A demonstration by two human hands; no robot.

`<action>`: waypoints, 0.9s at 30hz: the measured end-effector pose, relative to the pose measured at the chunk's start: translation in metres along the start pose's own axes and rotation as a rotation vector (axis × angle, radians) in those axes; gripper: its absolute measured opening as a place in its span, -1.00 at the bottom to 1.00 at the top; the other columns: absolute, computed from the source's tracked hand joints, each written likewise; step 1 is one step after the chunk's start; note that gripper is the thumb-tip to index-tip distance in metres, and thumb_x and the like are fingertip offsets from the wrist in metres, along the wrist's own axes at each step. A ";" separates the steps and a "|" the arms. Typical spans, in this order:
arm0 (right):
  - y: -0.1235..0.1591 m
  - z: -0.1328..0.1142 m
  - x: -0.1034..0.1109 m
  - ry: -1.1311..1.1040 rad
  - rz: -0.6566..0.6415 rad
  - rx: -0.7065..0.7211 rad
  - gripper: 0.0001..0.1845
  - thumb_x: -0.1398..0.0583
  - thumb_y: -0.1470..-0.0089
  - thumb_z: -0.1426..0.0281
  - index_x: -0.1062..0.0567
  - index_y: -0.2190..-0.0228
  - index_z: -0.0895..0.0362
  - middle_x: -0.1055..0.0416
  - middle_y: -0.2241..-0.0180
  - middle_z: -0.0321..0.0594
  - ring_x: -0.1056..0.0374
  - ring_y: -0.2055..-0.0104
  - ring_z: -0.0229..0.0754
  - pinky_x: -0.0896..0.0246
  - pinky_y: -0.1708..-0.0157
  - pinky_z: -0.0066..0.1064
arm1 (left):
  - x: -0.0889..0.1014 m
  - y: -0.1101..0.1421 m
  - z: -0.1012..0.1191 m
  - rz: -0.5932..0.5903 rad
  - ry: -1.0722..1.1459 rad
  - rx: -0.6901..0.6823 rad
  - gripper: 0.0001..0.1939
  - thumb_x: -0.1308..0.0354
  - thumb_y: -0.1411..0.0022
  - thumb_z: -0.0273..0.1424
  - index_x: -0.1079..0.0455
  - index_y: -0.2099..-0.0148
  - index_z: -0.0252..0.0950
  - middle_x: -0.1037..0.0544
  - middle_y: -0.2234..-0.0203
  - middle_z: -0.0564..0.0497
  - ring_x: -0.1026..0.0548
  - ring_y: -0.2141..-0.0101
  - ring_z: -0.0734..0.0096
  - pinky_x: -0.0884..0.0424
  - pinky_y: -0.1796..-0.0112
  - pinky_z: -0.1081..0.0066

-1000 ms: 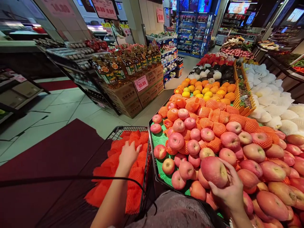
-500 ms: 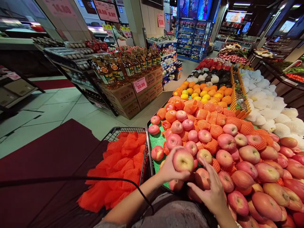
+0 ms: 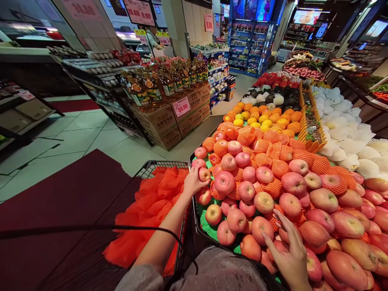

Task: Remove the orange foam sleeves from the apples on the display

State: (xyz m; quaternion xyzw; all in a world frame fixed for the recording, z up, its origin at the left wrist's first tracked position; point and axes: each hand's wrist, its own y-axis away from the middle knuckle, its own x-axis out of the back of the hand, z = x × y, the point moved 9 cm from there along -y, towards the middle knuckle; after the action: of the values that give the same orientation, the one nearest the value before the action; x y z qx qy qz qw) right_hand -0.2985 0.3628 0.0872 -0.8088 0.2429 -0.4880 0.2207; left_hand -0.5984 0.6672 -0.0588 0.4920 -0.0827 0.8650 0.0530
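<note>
At the left edge of the fruit stand, my left hand (image 3: 194, 181) is wrapped round a pinkish apple (image 3: 204, 174). Another red-yellow apple (image 3: 203, 195) lies just below that hand, on the green mesh liner (image 3: 209, 229). My right hand (image 3: 289, 252) hovers over the near apples with its fingers spread and nothing in them. Close to its fingertips is a large red apple (image 3: 262, 229). Behind the loose apples, several others wear orange foam nets (image 3: 262, 146).
A wire basket (image 3: 151, 164) of loose orange foam nets (image 3: 151, 206) stands left of the stand. Farther off are yellow fruit (image 3: 251, 121) and white-netted fruit (image 3: 348, 125). Oil bottles (image 3: 142, 96) stand on cartons (image 3: 169, 125) at left. A black cable (image 3: 121, 227) crosses the foreground.
My left hand has moved left and away from me with the apple, to the stand's edge. My right hand has shifted right and spread its fingers. The view has turned slightly.
</note>
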 end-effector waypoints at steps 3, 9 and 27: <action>-0.006 -0.005 0.001 -0.009 0.015 0.013 -0.44 -0.29 -0.38 0.15 -0.43 -0.31 0.04 -0.62 -0.11 -0.06 -0.61 -0.07 0.05 -0.61 -0.05 -0.09 | -0.006 -0.004 0.003 0.000 -0.047 0.006 -0.40 -0.41 -0.22 -0.24 -0.38 -0.24 -0.25 -0.50 -0.18 -0.25 -0.42 -0.22 -0.13 -0.39 -0.23 0.06; -0.003 -0.003 0.000 -0.006 0.024 0.005 -0.44 -0.28 -0.38 0.15 -0.43 -0.30 0.03 -0.62 -0.09 -0.06 -0.60 -0.08 0.07 -0.59 -0.07 -0.06 | -0.012 -0.001 -0.001 0.006 -0.038 0.079 -0.68 -0.12 -0.50 -0.23 -0.47 -0.18 -0.21 -0.54 -0.10 -0.18 -0.56 -0.02 0.05 -0.51 0.00 0.21; 0.006 -0.007 0.012 0.014 0.070 0.042 -0.63 -0.28 -0.41 0.27 -0.52 -0.18 0.05 -0.65 0.01 -0.09 -0.64 0.03 0.00 -0.67 0.08 -0.16 | -0.030 0.002 0.009 0.039 -0.194 0.283 -0.19 -0.39 -0.20 -0.23 -0.22 -0.38 -0.44 -0.42 -0.18 -0.53 -0.53 -0.05 -0.35 -0.53 0.08 0.01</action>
State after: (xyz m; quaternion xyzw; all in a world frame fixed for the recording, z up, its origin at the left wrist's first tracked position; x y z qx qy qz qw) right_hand -0.3006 0.3499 0.0951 -0.7915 0.2623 -0.4907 0.2530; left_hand -0.5755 0.6631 -0.0806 0.5739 0.0253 0.8174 -0.0418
